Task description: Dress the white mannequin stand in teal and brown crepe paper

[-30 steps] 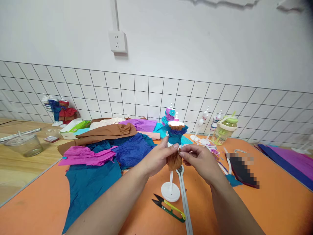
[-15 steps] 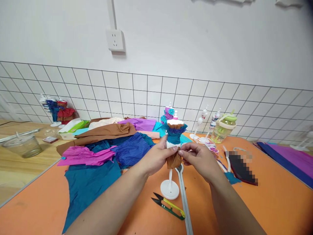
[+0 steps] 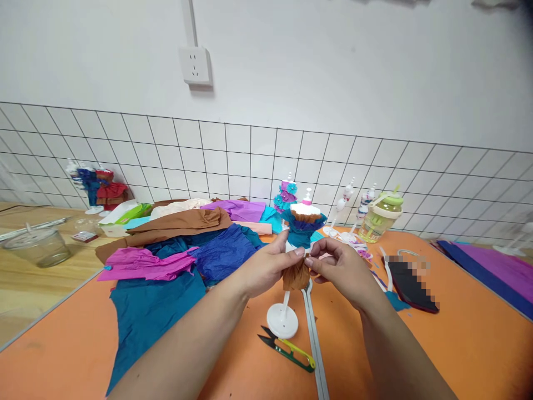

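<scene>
A small white mannequin on a round white base [image 3: 282, 320] leans slightly, its top toward the right. Its upper part wears teal crepe paper [image 3: 298, 238] with blue and brown ruffles. Brown paper [image 3: 295, 276] is gathered around its lower part. My left hand [image 3: 270, 264] is closed around the mannequin's waist from the left, thumb on the top edge of the brown paper. On the other side, my right hand [image 3: 335, 264] pinches that same edge between thumb and fingertips. Yellow-green thread snips [image 3: 287, 350] lie below the base, and long metal tweezers [image 3: 314, 339] beside them.
Teal [image 3: 154, 316], magenta [image 3: 150, 264], blue and brown paper sheets pile up at the left. A green-lidded bottle [image 3: 378, 216], more mannequins [image 3: 287, 194] and a dark phone [image 3: 410, 283] stand or lie behind and right. A glass bowl [image 3: 37, 247] is far left.
The mannequin has tilted, its top moving right and its base shifting slightly left. Both hands keep nearly the same place and grip on it.
</scene>
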